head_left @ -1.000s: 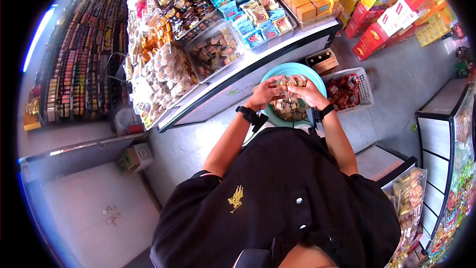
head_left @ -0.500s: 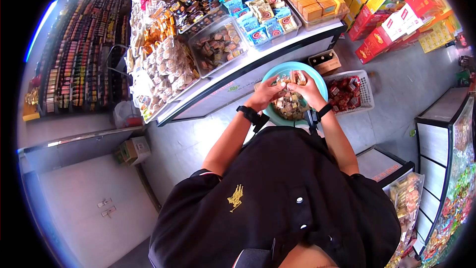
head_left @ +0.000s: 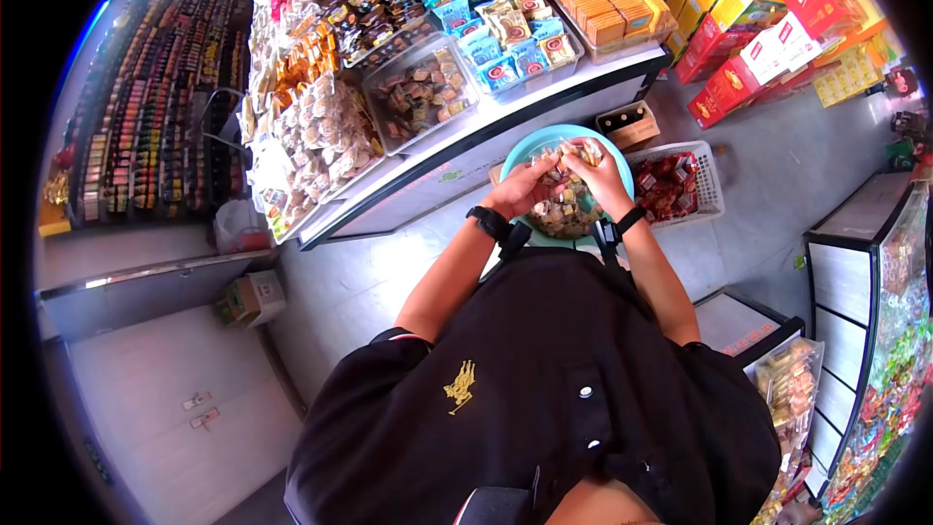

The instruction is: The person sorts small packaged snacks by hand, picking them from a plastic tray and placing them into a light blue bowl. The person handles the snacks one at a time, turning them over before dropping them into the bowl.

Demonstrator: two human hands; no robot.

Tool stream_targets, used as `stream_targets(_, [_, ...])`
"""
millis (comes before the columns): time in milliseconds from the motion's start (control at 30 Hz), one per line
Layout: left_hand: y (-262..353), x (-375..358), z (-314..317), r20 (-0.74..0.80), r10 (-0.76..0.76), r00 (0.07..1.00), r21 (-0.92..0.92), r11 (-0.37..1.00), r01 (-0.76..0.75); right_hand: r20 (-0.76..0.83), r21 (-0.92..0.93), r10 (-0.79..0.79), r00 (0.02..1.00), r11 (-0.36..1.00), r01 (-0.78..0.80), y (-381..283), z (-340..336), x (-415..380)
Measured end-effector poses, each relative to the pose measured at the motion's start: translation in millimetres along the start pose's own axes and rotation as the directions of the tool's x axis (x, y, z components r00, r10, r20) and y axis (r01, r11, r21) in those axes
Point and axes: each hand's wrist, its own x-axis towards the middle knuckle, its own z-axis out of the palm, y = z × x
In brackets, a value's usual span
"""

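Note:
A light turquoise basin (head_left: 530, 143) stands on the floor before me, holding many small wrapped snacks (head_left: 564, 219). Both of my hands are over it. My right hand (head_left: 604, 178) is closed around a few small wrapped snacks (head_left: 589, 149), with shiny wrappers showing at its fingertips. My left hand (head_left: 521, 191) is on the basin's left side, fingers bent and thumb pointing toward the right hand; what lies in its fingers is too small to make out.
A white basket (head_left: 717, 180) of red packets is right of the basin, below a small carton (head_left: 627, 124). Ahead, a display counter (head_left: 466, 146) bears a clear bin (head_left: 418, 92) of wrapped snacks. Gift boxes (head_left: 719, 102) stand at the upper right, a shelf unit (head_left: 846, 272) at right.
My thumbs and fingertips have moved slightly apart, with the hands still over the basin. More of the snacks shows between them. The whole view has shifted a little.

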Motion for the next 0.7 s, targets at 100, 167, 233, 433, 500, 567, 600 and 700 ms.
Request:
stream_targets(100, [-14, 14, -2, -0.021, 0.011, 1.0, -0.172, 0.985, -0.014, -0.091, 0.268, 0.202, 0.975, 0.948, -0.171, -4, -6, 0])
stream_targets(167, [-16, 16, -4, -0.019, 0.042, 0.999, -0.193, 0.98, -0.045, -0.042, 0.386, 0.213, 0.976, 0.905, -0.181, -12, -11, -2])
stream_targets(233, [-11, 14, -2, -0.019, 0.06, 0.998, -0.234, 0.97, -0.063, -0.024, 0.488, 0.215, 0.976, 0.855, -0.177, -15, -15, -1])
stream_targets(433, [-17, 29, -21, 0.09, 0.167, 0.982, -0.23, 0.963, -0.143, -0.048, 0.46, 0.276, 0.96, 0.859, -0.224, -12, -28, 2])
stream_targets(500, [-22, 31, -22, 0.109, 0.277, 0.955, -0.026, 0.961, -0.276, -0.079, 0.374, 0.247, 0.966, 0.906, -0.201, -12, -28, 0])
stream_targets(567, [-20, 33, -18, 0.094, 0.18, 0.979, -0.202, 0.967, -0.158, -0.123, 0.228, 0.215, 0.969, 0.956, -0.184, -12, -29, 1])
stream_targets(600, [-19, 34, -15, 0.095, 0.076, 0.993, -0.379, 0.925, -0.034, -0.142, 0.152, 0.198, 0.97, 0.973, -0.176, -16, -27, 1])
stream_targets(700, [-22, 40, -9, 0.096, 0.096, 0.991, -0.346, 0.937, -0.057, -0.179, -0.016, 0.112, 0.977, 0.993, -0.117, -28, -21, 0])
